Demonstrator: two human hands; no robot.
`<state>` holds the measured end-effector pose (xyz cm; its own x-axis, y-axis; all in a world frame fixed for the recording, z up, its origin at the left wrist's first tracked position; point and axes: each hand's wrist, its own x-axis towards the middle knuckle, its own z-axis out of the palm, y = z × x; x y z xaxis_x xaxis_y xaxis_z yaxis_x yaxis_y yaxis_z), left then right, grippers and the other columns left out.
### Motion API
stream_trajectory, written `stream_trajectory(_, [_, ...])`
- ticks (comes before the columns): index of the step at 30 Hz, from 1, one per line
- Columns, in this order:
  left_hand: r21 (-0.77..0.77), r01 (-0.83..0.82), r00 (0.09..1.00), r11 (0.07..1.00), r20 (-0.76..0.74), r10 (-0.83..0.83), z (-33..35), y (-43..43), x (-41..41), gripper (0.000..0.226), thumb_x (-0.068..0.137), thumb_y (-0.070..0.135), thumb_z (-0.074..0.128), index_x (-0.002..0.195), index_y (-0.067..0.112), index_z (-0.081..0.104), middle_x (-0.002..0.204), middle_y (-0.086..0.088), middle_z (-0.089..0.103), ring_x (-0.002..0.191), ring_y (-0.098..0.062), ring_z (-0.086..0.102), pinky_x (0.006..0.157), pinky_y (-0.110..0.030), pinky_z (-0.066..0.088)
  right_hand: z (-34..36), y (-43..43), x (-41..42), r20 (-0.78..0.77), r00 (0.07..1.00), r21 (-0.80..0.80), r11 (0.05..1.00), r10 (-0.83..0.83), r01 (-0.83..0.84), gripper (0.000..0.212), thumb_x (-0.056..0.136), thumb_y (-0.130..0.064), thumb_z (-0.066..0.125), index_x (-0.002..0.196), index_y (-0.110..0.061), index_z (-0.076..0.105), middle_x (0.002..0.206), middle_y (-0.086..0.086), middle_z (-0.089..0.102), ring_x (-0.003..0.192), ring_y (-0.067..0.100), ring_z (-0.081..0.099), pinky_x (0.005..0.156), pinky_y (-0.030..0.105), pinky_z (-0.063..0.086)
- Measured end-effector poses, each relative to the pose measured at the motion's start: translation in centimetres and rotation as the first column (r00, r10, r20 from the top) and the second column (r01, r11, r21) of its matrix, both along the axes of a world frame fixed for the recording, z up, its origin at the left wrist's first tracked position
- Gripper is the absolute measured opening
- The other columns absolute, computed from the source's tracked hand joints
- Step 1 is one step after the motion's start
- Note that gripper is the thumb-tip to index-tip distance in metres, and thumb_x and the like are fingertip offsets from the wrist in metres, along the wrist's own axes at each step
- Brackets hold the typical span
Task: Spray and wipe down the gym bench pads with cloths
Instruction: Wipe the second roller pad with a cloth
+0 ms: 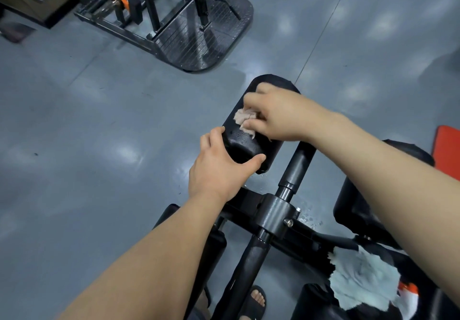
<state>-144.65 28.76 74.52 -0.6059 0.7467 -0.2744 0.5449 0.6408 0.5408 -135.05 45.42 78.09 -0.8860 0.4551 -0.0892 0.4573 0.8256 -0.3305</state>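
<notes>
Two cloths. A pink cloth (245, 121) is bunched under the curled fingers of the right hand (276, 115) and pressed onto the one black roller pad (242, 145) at centre. A pale blue cloth (363, 280) lies at 5 o'clock. The left hand (219, 170) clasps the pad's near end, thumb spread wide.

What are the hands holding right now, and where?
The right hand pinches the bunched pink cloth on the pad; left hand grips that pad's near end.

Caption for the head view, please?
Gym bench cleaning: right hand presses a pinkish cloth onto a black roller pad while left hand grips the pad's near end.
</notes>
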Motion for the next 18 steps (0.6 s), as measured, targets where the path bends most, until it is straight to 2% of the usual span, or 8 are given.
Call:
stream_trajectory(2, [0.012, -0.006, 1.0, 1.0, 0.0, 0.006, 0.0, 0.0, 0.0, 0.096, 0.063, 0.083, 0.067, 0.14, 0.038, 0.03, 0.142, 0.017, 0.037, 0.112, -0.016, 0.058, 0.093, -0.046, 0.052, -0.1, 2.5, 0.4, -0.001, 0.99, 0.029, 0.99, -0.138, 0.138, 0.032, 0.095, -0.037, 0.063, 0.12, -0.017, 0.058, 0.114, 0.011, 0.049, 0.1, 0.034, 0.058, 0.083, 0.037, 0.045])
stream_trajectory(5, [0.018, -0.006, 1.0, 1.0, 0.009, 0.006, 0.0, 0.0, 0.0, 0.096, 0.063, 0.083, 0.067, 0.14, 0.039, 0.029, 0.141, 0.018, 0.037, 0.112, -0.014, 0.058, 0.094, -0.046, 0.052, -0.3, 5.7, 1.2, 0.013, 0.927, 0.048, 0.926, -0.376, 0.375, 0.036, 0.096, -0.032, 0.062, 0.125, -0.012, 0.056, 0.123, 0.02, 0.049, 0.108, 0.041, 0.057, 0.089, 0.039, 0.044])
stream_trajectory(7, [0.016, -0.007, 1.0, 1.0, 0.009, 0.007, -0.1, 0.0, 0.0, 0.096, 0.063, 0.084, 0.067, 0.139, 0.04, 0.029, 0.14, 0.018, 0.037, 0.111, -0.014, 0.058, 0.094, -0.046, 0.052, -0.4, 5.6, 1.2, 0.031, 0.91, 0.089, 0.908, -0.413, 0.409, 0.035, 0.096, -0.033, 0.062, 0.121, -0.01, 0.057, 0.121, 0.021, 0.052, 0.109, 0.042, 0.057, 0.088, 0.041, 0.045])
stream_trajectory(11, [0.011, -0.005, 1.0, 1.0, 0.0, 0.005, -0.1, 0.0, 0.0, 0.095, 0.063, 0.084, 0.067, 0.139, 0.039, 0.029, 0.14, 0.017, 0.037, 0.111, -0.015, 0.058, 0.093, -0.045, 0.052, 0.3, 1.3, 0.1, 0.027, 0.977, 0.106, 0.972, -0.211, 0.207, 0.026, 0.092, -0.033, 0.062, 0.107, -0.012, 0.059, 0.108, 0.012, 0.057, 0.099, 0.037, 0.06, 0.074, 0.034, 0.038])
stream_trajectory(13, [0.008, -0.002, 1.0, 1.0, 0.0, 0.002, -0.1, 0.0, 0.0, 0.095, 0.064, 0.084, 0.067, 0.139, 0.038, 0.03, 0.139, 0.017, 0.038, 0.11, -0.015, 0.058, 0.091, -0.045, 0.052, 0.8, -1.1, -0.2, 0.038, 0.997, 0.076, 0.995, -0.065, 0.062, 0.021, 0.091, -0.037, 0.063, 0.095, -0.019, 0.051, 0.097, 0.002, 0.051, 0.089, 0.028, 0.058, 0.069, 0.032, 0.036])
stream_trajectory(15, [0.014, -0.006, 1.0, 1.0, 0.013, 0.006, -0.1, 0.0, 0.0, 0.094, 0.063, 0.084, 0.067, 0.138, 0.039, 0.031, 0.136, 0.016, 0.039, 0.106, -0.014, 0.058, 0.088, -0.044, 0.052, 1.0, -2.6, -0.3, 0.075, 0.996, 0.029, 0.998, 0.047, -0.049, 0.024, 0.092, -0.041, 0.063, 0.093, -0.024, 0.046, 0.093, -0.005, 0.044, 0.08, 0.021, 0.05, 0.065, 0.032, 0.035])
stream_trajectory(18, [0.018, -0.003, 1.0, 1.0, 0.007, 0.003, 0.0, 0.0, 0.0, 0.093, 0.064, 0.082, 0.068, 0.138, 0.039, 0.032, 0.135, 0.017, 0.039, 0.105, -0.013, 0.057, 0.087, -0.042, 0.052, 1.0, -1.5, 0.1, 0.106, 0.994, 0.044, 0.999, -0.031, 0.026, 0.029, 0.092, -0.048, 0.061, 0.108, -0.024, 0.054, 0.097, -0.006, 0.043, 0.085, 0.022, 0.052, 0.066, 0.034, 0.042])
